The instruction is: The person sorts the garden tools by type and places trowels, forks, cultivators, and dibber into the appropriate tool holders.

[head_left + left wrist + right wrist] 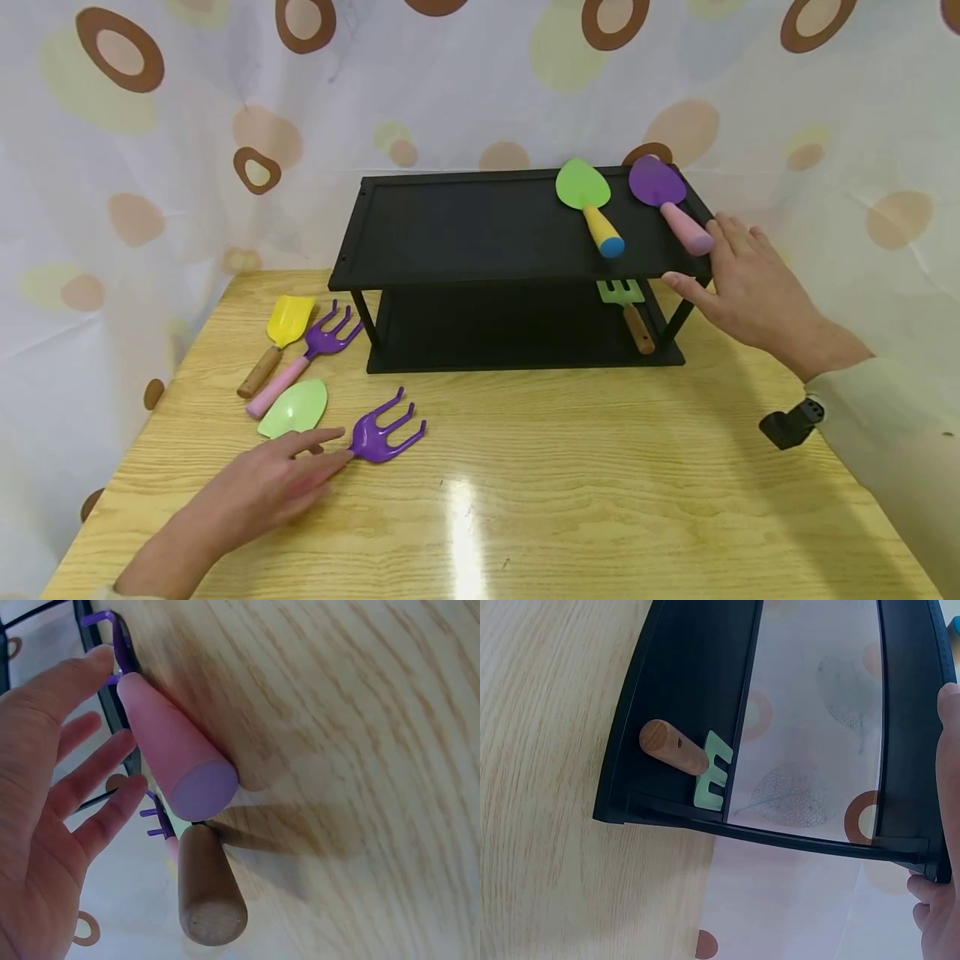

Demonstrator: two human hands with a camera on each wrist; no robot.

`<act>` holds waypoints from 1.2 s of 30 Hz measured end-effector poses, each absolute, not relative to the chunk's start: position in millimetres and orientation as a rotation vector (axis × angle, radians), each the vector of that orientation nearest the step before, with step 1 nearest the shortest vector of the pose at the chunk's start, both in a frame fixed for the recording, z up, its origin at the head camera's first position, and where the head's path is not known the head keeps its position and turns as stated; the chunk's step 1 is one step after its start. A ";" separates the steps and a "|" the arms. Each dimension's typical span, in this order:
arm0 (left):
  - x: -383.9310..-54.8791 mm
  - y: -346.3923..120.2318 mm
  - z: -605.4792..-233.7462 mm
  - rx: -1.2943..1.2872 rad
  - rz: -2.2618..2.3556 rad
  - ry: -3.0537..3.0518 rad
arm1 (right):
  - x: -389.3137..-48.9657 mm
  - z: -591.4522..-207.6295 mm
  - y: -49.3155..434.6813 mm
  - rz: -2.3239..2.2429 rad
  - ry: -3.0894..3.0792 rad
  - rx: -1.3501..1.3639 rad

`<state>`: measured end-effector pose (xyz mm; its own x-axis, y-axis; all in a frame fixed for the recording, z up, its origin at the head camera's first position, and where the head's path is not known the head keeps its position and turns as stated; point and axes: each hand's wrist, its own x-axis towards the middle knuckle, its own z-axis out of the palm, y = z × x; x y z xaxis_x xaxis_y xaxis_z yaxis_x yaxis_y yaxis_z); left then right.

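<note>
In the head view my left hand [258, 492] is over the near left of the table, beside a purple hand fork [375, 437]. Its pink handle [172, 742] shows in the left wrist view, with my thumb near its upper end and the fingers loosely spread. A wooden handle [212, 885] lies close by; the light green trowel [296, 408] is just beyond this hand. My right hand [757, 287] rests on the front right corner of a black two-tier shelf [450, 229], fingers extended, thumb along the front edge. A purple trowel [660, 183] with pink handle lies near these fingers.
On the shelf's upper tier lies a green trowel [583, 185] with a yellow handle. A green hand fork [633, 321] lies on the lower tier. Left of the shelf are a yellow shovel [288, 321] and another purple fork [326, 337]. A patterned curtain [450, 100] hangs behind.
</note>
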<state>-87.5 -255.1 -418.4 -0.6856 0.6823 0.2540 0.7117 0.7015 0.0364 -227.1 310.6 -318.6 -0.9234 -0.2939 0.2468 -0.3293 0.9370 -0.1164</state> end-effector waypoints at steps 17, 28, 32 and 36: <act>-86.5 -253.9 -424.7 -1.095 -0.221 -2.849 | -226.6 -318.7 311.7 0.256 -2.864 0.456; -89.9 -247.4 -422.2 -1.110 -0.278 -2.662 | -226.6 -321.6 311.3 0.279 -2.846 0.469; -89.9 -245.3 -420.3 -1.117 -0.282 -2.599 | -225.9 -320.9 310.2 0.285 -2.851 0.463; -89.3 -243.3 -419.5 -1.128 -0.291 -2.563 | -225.6 -320.2 310.2 0.290 -2.857 0.453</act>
